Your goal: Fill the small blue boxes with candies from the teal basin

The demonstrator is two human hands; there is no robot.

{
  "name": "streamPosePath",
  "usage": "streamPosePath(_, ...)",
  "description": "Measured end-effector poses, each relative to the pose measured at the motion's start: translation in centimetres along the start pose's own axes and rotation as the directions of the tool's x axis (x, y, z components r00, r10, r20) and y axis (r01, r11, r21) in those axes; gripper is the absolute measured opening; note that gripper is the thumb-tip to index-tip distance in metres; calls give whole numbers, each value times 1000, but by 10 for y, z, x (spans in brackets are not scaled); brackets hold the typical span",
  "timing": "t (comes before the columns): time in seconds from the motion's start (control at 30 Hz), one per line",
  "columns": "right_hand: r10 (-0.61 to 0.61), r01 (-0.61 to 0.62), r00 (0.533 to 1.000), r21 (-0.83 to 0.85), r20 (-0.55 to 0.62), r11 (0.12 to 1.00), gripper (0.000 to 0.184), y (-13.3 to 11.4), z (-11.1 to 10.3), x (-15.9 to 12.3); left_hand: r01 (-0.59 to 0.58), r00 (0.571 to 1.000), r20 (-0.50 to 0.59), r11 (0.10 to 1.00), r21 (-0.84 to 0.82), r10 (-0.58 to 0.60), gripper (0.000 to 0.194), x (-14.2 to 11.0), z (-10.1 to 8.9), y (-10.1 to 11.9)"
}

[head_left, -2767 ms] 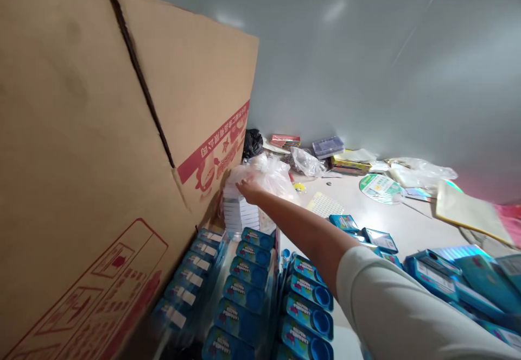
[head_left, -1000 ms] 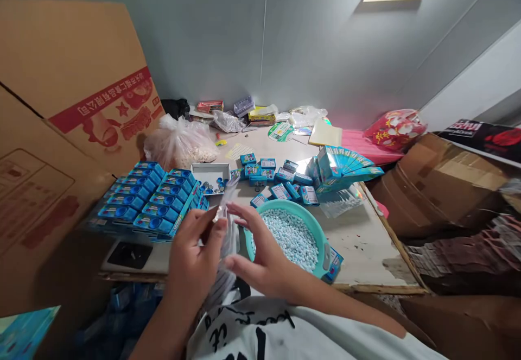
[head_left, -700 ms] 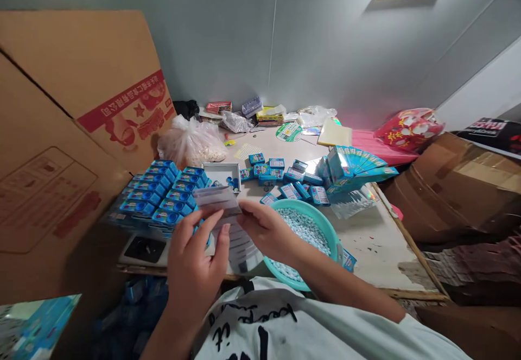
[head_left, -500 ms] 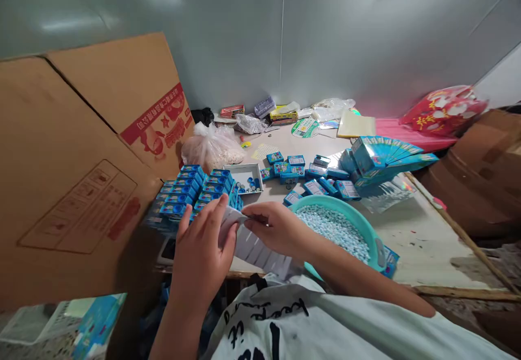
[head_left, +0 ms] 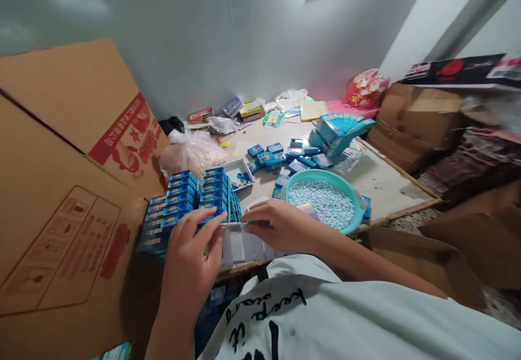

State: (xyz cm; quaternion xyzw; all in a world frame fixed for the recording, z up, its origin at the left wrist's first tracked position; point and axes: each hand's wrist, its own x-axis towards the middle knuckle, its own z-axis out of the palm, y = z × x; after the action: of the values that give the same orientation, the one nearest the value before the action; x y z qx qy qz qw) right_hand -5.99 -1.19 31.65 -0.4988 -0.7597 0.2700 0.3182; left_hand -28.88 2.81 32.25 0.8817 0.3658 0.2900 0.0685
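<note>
My left hand is curled at the left end of a row of overlapping white slips, its thumb and index finger close together at the edge. My right hand pinches the upper edge of the same slips, with its fingers bent. The slips lie low at the table's front edge, just before my shirt. Directly behind my left hand stand stacked small blue boxes in columns. A white open tray with small dark and blue round pieces sits behind my right hand.
A turquoise basin of pale blue pellets stands right of my right hand. Loose blue boxes lie behind it. A big cardboard box rises at the left, near a tied plastic bag. Fanned blue cartons stand at back right.
My view has turned to the right, showing more cartons there. Both hands have lowered the white slips towards the table edge, and my left fingers have moved to their left end.
</note>
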Motion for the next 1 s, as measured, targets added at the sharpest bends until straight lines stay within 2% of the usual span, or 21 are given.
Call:
streamPosePath(0.07,15,-17,999,-33,-48,999,22,-5,0,-5,-228,973,24,974,9,228,36,7,7,-7)
streamPosePath(0.13,53,-57,995,-43,-90,997,24,-7,-3,-11,-320,946,29,945,-63,323,35,15,17,-9)
streamPosePath(0.23,118,-122,982,-17,-144,992,26,-7,-9,-23,-324,945,-24,924,-203,326,20,27,37,-5)
streamPosePath(0.3,163,-165,972,0,-172,986,26,-5,-14,-33,-319,944,-12,907,-277,329,11,35,49,3)
streamPosePath(0.37,218,-219,956,21,-198,976,25,-2,-19,-45,-317,938,30,891,-326,345,10,42,60,12)
streamPosePath(0.43,282,-275,930,66,-235,959,21,1,-25,-56,-335,930,25,873,-354,367,12,49,70,24)
streamPosePath(0.53,359,-329,879,145,-314,933,19,9,-35,-70,-403,915,-109,858,-318,389,20,57,85,43)
streamPosePath(0.63,379,-347,850,154,-367,925,19,18,-46,-79,-476,870,-249,857,-198,425,34,61,103,57)
streamPosePath(0.77,377,-350,857,140,-351,926,20,28,-61,-88,-508,837,-289,856,-93,465,43,64,123,69)
streamPosePath(1.0,363,-317,891,198,-274,928,21,47,-77,-96,-518,843,-239,847,-121,481,47,57,130,82)
